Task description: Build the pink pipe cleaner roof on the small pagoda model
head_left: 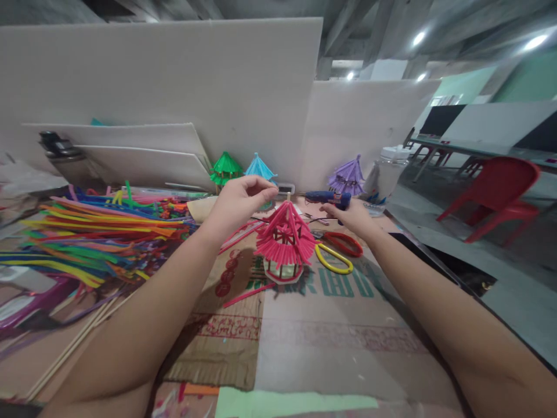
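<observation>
In the head view, the pinkish-red, two-tiered pipe-cleaner pavilion (285,249) stands on brown printed cardboard (228,360). Near its top, the left hand's (243,200) grip is pressed together, contents indiscernible; the right hand's (351,213) wraps a blue glue gun (333,199), best aimed clear of skin.

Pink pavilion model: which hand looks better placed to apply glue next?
Probably the right hand: it grips the blue glue gun, nozzle end toward the pink pavilion model. The left hand hovers near the roof peak without a glue gun.
</observation>
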A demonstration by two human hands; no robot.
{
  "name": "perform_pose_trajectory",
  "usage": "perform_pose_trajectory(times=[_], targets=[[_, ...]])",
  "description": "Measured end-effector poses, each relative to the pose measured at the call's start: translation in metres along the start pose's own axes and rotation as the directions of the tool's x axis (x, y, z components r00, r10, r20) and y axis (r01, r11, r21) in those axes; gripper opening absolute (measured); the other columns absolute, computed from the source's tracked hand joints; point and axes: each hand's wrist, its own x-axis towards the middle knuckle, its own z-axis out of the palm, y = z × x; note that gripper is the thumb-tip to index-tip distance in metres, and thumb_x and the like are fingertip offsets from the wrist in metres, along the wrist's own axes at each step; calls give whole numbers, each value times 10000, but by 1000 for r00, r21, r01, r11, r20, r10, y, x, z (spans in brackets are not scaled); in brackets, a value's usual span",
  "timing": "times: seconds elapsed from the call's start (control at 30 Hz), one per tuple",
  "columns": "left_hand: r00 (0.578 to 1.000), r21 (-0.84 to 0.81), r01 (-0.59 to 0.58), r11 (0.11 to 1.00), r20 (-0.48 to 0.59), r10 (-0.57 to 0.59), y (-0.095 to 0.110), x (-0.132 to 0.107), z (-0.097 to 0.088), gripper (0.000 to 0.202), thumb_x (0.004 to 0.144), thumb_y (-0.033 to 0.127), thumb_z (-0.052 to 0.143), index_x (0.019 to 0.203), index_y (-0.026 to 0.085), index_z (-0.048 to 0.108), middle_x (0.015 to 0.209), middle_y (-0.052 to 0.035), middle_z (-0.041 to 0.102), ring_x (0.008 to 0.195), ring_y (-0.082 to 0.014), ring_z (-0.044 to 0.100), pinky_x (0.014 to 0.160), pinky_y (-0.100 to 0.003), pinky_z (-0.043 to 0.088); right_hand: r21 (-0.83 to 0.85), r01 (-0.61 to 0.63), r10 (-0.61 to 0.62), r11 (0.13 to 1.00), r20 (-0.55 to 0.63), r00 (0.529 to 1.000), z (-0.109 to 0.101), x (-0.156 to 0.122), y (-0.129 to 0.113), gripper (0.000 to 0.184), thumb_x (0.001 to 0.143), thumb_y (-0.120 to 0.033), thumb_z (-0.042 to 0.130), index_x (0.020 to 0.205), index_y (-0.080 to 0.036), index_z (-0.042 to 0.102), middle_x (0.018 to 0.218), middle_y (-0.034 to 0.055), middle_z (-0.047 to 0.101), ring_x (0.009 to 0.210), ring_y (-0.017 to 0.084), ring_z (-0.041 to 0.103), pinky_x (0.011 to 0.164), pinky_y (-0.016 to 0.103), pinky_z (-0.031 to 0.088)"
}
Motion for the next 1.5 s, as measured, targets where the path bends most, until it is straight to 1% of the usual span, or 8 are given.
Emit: perform_pose_trajectory(times=[0.3, 0.47, 0.63, 0.73, 0.97, 1.17, 1.33, 1.5], targets=[[999, 83, -38, 996, -22, 40, -7, 7, -11, 464, 945, 535, 464, 664, 181, 568, 689, -22, 587, 712, -164, 568, 666, -257, 428, -43, 55, -52, 998, 58, 997, 28, 21, 22, 273, 893, -335, 613, 1066, -135, 684, 1003, 109, 762, 934, 221, 692, 872, 371, 522], [998, 24, 17, 1000, -61, -16, -2, 6, -15, 275, 878, 427, 612, 914, 169, 698, 771, -25, 675, 756, -167, 624, 696, -250, 467, -93, 68, -58, 993, 101, 993, 44, 58, 26, 229, 890, -271, 674, 1070, -130, 674, 1055, 91, 741, 980, 213, 679, 896, 374, 529], [996, 61, 18, 998, -90, -12, -1, 5, -19, 375, 833, 526, 674, 768, 158, 678, 762, -38, 699, 755, -175, 638, 701, -253, 466, -161, 37, -14, 986, 140, 990, 61, 84, 37, 315, 956, -353, 617, 1201, -155, 625, 1206, 86, 648, 1045, 219, 650, 890, 441, 556], [998, 95, -6, 995, -66, 13, -4, 5, -16, 446, 892, 569, 580, 743, 157, 660, 767, -48, 701, 776, -184, 644, 704, -260, 469, -199, 5, 28, 980, 162, 986, 66, 85, 44, 348, 957, -360, 614, 1242, -160, 606, 1233, 91, 633, 1043, 225, 647, 875, 433, 563], [987, -53, -92, 994, 124, 98, -3, 1, 4, 430, 942, 506, 549, 1189, 187, 696, 1229, -91, 709, 1142, -229, 639, 948, -306, 483, -270, -48, 99, 962, 180, 979, 54, 69, 51, 343, 956, -359, 616, 1236, -162, 609, 1222, 91, 639, 1034, 219, 650, 877, 432, 562], [975, -91, -126, 988, 174, 141, -2, -3, 12, 365, 924, 470, 586, 1068, 166, 727, 1129, -89, 732, 1045, -221, 658, 925, -319, 479, -263, -54, 99, 963, 161, 982, 44, 52, 52, 315, 953, -354, 622, 1198, -156, 625, 1173, 78, 658, 993, 202, 660, 858, 416, 566], [992, -89, -45, 995, 114, 55, 0, -3, 8, 330, 868, 473, 656, 940, 160, 729, 964, -65, 743, 869, -190, 655, 793, -290, 481, -251, -77, 45, 965, -129, 991, 23, 36, 39, 268, 889, -290, 656, 1098, -124, 623, 1091, 126, 677, 1004, 245, 639, 903, 420, 511], [999, -76, 42, 996, 1, -42, 0, 0, -2, 363, 834, 507, 672, 924, 160, 729, 856, -35, 719, 695, -142, 593, 633, -243, 436, -268, 42, -156, 962, -421, 894, -3, 3, -17, 143, 900, -294, 557, 934, -161, 595, 1045, 139, 646, 1051, 267, 570, 983, 424, 418]])
